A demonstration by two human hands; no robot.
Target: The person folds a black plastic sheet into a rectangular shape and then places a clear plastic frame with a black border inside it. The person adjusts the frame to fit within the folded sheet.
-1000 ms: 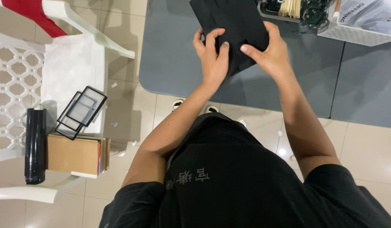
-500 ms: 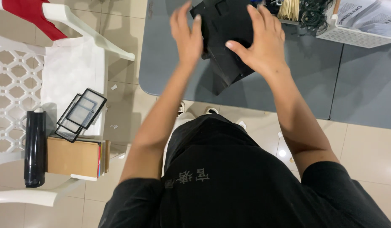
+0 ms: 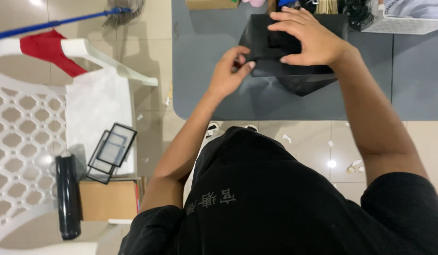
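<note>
Black sheet (image 3: 275,66) lies flat on the grey table (image 3: 204,94), straight ahead of the person, at the far side of the reach. Long axis runs left-right across the view; a folded flap of it points back toward the body as a dark triangle near the table's front edge.

Right hand (image 3: 306,40) sits on top of the sheet, fingers spread, palm pressing down (not gripping). Left hand (image 3: 228,73) is at the sheet's left edge, fingers curled, thumb and fingertips pinching that edge. So the left hand holds the edge and the right pins the middle; the right reaches farther out.

Hard to read: the sheet is black on a dark table, so its lower outline and fold lines blur into shadow. Its top edge runs into clutter at the table's far side, cut off by the frame. What the right palm covers is hidden.

Off to the person's left, well apart: white chair (image 3: 25,141) carrying a black roll (image 3: 67,196), a cardboard box (image 3: 108,200) and black frames (image 3: 112,151). Paper scraps on the floor.
</note>
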